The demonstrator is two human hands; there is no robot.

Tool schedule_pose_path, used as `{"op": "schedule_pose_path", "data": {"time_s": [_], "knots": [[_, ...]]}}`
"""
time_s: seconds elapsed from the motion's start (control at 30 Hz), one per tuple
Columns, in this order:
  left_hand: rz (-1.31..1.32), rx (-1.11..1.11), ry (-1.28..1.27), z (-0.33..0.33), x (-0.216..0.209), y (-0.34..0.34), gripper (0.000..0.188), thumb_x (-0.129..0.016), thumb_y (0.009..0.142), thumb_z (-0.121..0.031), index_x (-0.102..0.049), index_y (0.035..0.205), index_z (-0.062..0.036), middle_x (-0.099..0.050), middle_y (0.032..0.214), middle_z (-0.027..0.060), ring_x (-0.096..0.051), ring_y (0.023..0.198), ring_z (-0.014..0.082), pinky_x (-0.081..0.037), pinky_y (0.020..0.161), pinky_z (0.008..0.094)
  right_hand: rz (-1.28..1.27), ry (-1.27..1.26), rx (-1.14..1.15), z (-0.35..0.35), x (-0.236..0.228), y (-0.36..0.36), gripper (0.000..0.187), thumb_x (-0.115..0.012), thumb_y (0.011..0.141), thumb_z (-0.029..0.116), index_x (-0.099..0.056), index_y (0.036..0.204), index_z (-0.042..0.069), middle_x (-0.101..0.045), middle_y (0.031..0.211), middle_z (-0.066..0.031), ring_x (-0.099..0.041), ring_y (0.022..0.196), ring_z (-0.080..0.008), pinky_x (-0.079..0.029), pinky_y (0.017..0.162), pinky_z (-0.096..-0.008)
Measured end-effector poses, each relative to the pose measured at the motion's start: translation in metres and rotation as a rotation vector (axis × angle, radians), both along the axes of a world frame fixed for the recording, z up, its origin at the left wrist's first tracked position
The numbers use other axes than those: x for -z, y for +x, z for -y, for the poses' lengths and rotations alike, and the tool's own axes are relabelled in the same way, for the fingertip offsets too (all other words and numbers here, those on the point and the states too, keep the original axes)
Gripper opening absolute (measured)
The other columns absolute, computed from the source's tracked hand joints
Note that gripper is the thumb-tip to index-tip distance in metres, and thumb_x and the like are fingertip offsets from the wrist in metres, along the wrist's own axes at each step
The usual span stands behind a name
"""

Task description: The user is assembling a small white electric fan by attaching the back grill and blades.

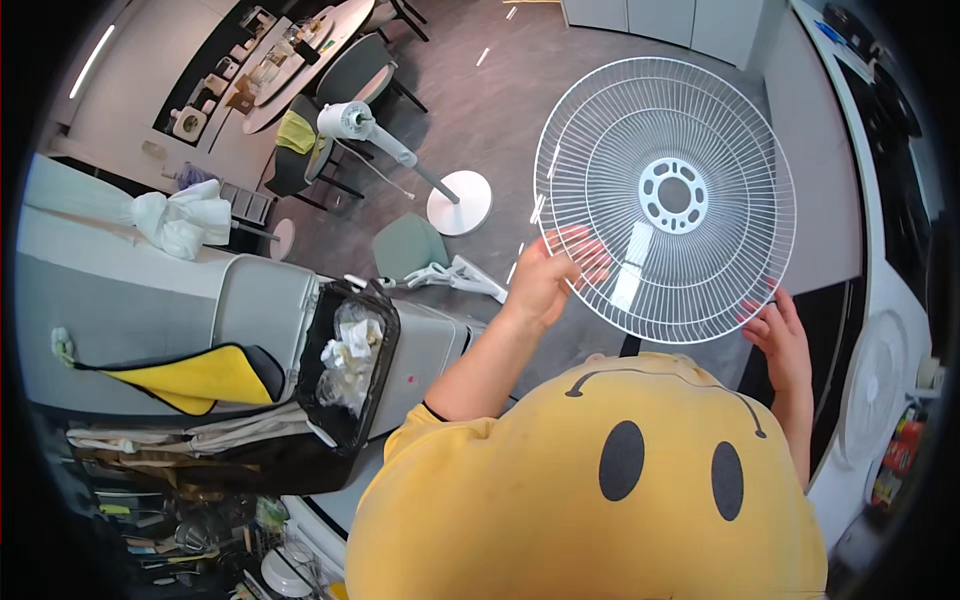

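A round white wire fan grille [620, 120] is held up in front of me, with a ring-shaped hub plate in its middle. My left hand [545, 280] grips its lower left rim, some fingers showing through the wires. At the lower right rim, my right hand [780, 335] has its fingertips curled on the edge. Beyond the grille to the left, a white fan stand [400, 150] with a bare motor head and round base [470, 215] is on the grey floor.
A bin with a black liner [385, 400] stands left, beside a yellow cloth [210, 378]. A green stool [408, 248] and a white plastic piece [470, 278] are further off. Chairs [355, 75] surround a table at the back. Another round white grille-like piece [872, 390] is at the right counter.
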State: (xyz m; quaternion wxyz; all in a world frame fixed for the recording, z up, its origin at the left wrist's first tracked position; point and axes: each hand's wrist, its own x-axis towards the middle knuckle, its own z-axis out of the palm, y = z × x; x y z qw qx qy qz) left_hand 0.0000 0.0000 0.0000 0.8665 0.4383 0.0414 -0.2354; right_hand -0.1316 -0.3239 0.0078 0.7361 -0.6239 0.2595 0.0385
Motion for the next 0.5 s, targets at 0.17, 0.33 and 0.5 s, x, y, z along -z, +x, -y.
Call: {"op": "schedule_pose_path", "data": {"time_s": [0.17, 0.33, 0.5], "knots": [[-0.029, -0.062, -0.014, -0.01, -0.005, 0.071, 0.052, -0.043, 0.063, 0.015, -0.045, 0.115, 0.0082, -0.056, 0.106, 0.0222, -0.059, 0.097, 0.0367, -0.053, 0.082, 0.0476, 0.03, 0.168, -0.052, -0.024, 0.015, 0.098, 0.054, -0.052, 0.09, 0.022, -0.031, 0.139, 0.01, -0.057, 0.111, -0.0133, -0.06, 0.097, -0.0214, -0.047, 0.082, -0.0332], [-0.032, -0.134, -0.039, 0.013, -0.001, 0.146, 0.055, -0.043, 0.064, 0.017, -0.045, 0.117, 0.0059, -0.055, 0.109, 0.0226, -0.057, 0.102, 0.0375, -0.051, 0.085, 0.0494, 0.037, 0.22, -0.082, 0.0, 0.014, 0.213, 0.053, -0.051, 0.086, 0.01, -0.034, 0.136, 0.01, -0.061, 0.105, -0.0169, -0.063, 0.087, -0.0259, -0.051, 0.072, -0.0354], [0.001, -0.147, -0.057, 0.007, -0.018, 0.235, 0.051, -0.051, 0.074, 0.012, -0.039, 0.123, 0.0039, -0.054, 0.111, 0.0232, -0.057, 0.104, 0.0371, -0.051, 0.084, 0.0487, 0.145, 0.369, -0.213, 0.007, -0.001, 0.344, 0.053, -0.049, 0.081, 0.002, -0.036, 0.132, 0.003, -0.06, 0.106, -0.0193, -0.063, 0.088, -0.0264, -0.051, 0.072, -0.0342]]}}
